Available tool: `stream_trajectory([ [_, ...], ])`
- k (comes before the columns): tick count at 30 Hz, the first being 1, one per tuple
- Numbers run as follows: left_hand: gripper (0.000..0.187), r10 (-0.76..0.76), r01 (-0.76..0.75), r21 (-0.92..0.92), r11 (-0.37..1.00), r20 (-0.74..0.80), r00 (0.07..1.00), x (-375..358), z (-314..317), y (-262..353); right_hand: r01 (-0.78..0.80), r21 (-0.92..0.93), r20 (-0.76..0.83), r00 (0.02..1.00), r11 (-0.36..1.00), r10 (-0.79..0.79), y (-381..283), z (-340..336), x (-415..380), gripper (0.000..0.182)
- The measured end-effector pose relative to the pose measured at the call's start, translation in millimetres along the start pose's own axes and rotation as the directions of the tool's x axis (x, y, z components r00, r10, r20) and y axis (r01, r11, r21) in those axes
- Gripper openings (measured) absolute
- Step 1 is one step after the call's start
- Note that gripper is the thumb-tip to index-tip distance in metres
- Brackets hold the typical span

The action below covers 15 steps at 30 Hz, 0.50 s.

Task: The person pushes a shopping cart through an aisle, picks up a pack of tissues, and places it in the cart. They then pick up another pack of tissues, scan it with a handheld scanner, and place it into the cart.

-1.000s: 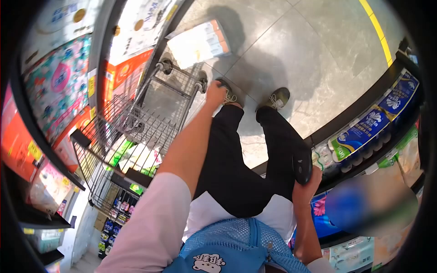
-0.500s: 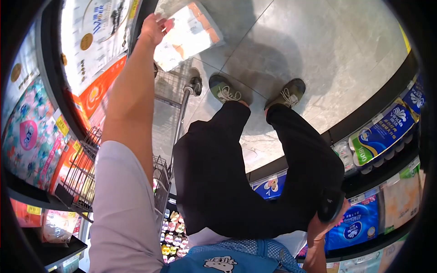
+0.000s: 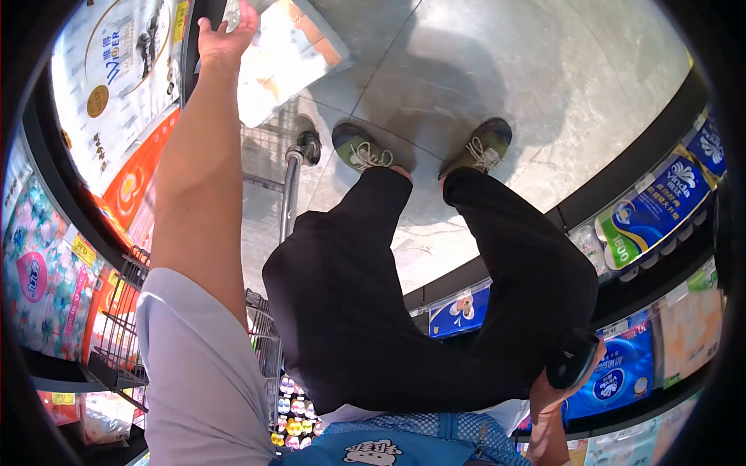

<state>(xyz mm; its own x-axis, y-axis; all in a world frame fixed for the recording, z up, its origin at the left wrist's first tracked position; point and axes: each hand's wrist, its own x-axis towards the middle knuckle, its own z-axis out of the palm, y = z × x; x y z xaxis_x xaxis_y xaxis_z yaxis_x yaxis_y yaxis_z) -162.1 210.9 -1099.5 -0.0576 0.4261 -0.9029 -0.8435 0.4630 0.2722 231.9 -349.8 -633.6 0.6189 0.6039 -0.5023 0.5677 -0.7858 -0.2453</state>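
My left arm reaches far forward along the shelf, and my left hand is palm up with fingers spread and nothing in it. Just to its right, a white pack with orange-brown patches shows brightly lit, its edge close to my fingertips. At the lower right, by my thigh, my right hand is wrapped round a black handheld device with a rounded head. The far fingers of that hand are partly hidden behind it.
On the left, shelves hold a large white WIDER pack, an orange pack and a floral pack. A wire cart stands beside my left leg. Blue Vinda packs line the right shelves. A blue bag rests at my waist.
My left hand has moved up and left, a little away from the white pack, and its fingers have spread. The whole view has shifted slightly. My right hand still holds the black device.
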Motion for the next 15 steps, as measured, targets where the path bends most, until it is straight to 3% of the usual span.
stream_trajectory([
  [3,0.072,0.04,-0.032,0.129,0.991,-0.06,0.997,-7,-2,-6,0.05,0.039,-0.031,0.998,0.998,-0.049,6,2,-4,0.054],
  [4,0.058,0.057,-0.034,0.124,0.992,-0.187,0.981,-11,2,-12,0.072,0.004,-0.014,0.997,0.997,-0.072,6,2,-4,0.052],
  [7,0.037,-0.131,0.145,0.095,0.985,-0.139,0.982,20,-29,4,0.091,0.089,0.041,0.995,0.992,-0.095,-24,2,7,0.047],
  [9,0.025,-0.04,0.082,0.109,0.991,-0.343,0.938,-8,-28,-19,0.117,0.134,0.059,0.99,0.984,-0.126,-38,-1,15,0.047],
  [11,0.032,0.044,0.052,0.215,0.975,-0.42,0.906,-71,-26,-50,0.167,0.111,0.076,0.981,0.98,-0.176,-42,-3,9,0.048],
  [12,0.021,0.167,0.025,0.571,0.82,-0.28,0.945,-78,-58,-54,0.188,0.118,0.038,0.98,0.975,-0.194,-42,-1,6,0.053],
  [13,0.037,0.283,-0.048,0.837,0.546,-0.13,0.95,-87,-88,-58,0.204,0.129,0.033,0.977,0.97,-0.21,-44,1,2,0.052],
  [14,0.053,0.348,-0.061,0.992,-0.115,0.098,0.932,-142,-101,-77,0.223,0.138,0.025,0.973,0.965,-0.228,-46,1,-2,0.051],
  [15,0.07,0.265,-0.03,0.694,-0.72,0.314,0.912,-196,-107,-97,0.244,0.144,0.014,0.969,0.959,-0.248,-47,2,-6,0.05],
])
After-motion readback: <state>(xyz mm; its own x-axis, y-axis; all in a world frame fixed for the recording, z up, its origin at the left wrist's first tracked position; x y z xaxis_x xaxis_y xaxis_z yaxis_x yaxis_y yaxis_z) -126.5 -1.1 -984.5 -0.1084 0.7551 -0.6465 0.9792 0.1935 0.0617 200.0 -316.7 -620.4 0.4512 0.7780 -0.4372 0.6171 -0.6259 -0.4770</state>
